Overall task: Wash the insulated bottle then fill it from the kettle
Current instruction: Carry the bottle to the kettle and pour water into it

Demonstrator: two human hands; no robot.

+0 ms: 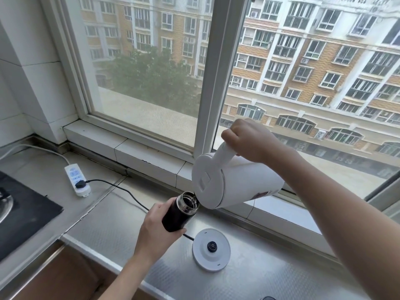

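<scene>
Left hand [154, 231] gripping dark insulated bottle [180, 211], lidless, tilted above steel counter [259, 278], right hand [249, 140] clasping handle of white kettle [236, 180], spout tipped at bottle mouth, kettle base [211, 249] just beside the bottle.

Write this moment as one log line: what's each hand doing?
step: filling | left hand: holds bottle, lid off | right hand: tips kettle, spout at bottle mouth | base: bare on counter

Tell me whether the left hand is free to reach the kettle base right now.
Probably not: the left hand grips the dark bottle under the tilted kettle held by the right hand. The base sits close by, unobstructed.
</scene>
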